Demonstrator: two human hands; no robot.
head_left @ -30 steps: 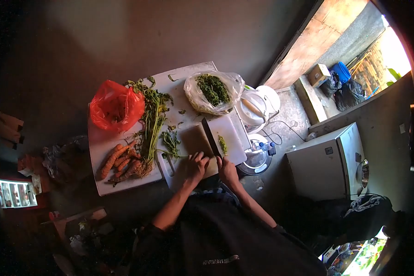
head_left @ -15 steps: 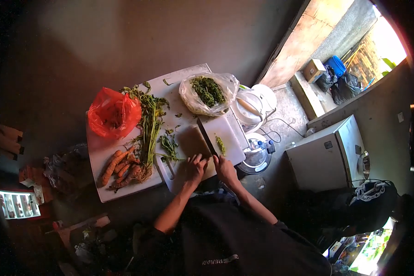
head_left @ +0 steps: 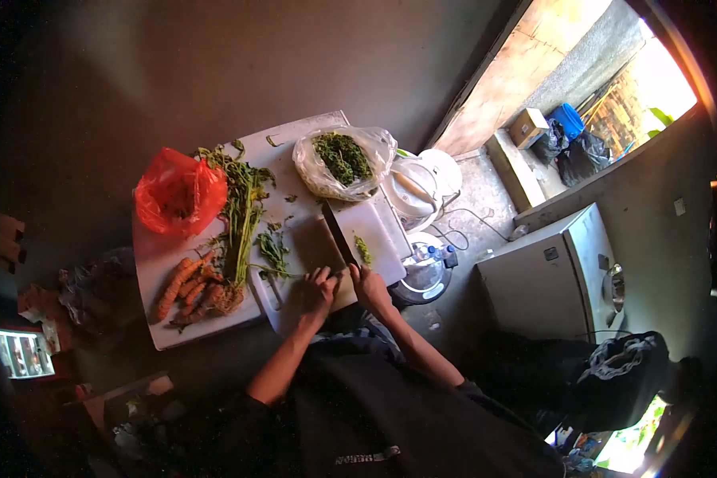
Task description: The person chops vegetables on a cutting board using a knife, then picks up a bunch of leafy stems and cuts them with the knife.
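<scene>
My right hand (head_left: 371, 290) is closed around the handle of a kitchen knife (head_left: 338, 233), its dark blade pointing away from me over the white cutting board (head_left: 381, 225). To the left, my left hand (head_left: 319, 290) has its fingers curled on a leafy green stalk (head_left: 289, 276), whose leaves (head_left: 273, 253) lie left of the blade. Part of the stalk is hidden under the fingers. Right of the knife sits a small strip of chopped greens (head_left: 362, 251). A clear plastic bag (head_left: 307, 169) full of chopped greens (head_left: 342, 158) stands beyond the board.
On the table's left are orange carrots (head_left: 180, 284), a bunch of long green stalks (head_left: 243, 227) with roots, and a red plastic bag (head_left: 181, 191). White appliances (head_left: 410, 187) and a rice-cooker-like pot (head_left: 425, 275) stand right of the table. A white fridge (head_left: 534, 275) is farther right.
The whole view has shifted slightly, so everything appears a little farther left. Both hands keep nearly the same place over the board, with the knife still in the right one.
</scene>
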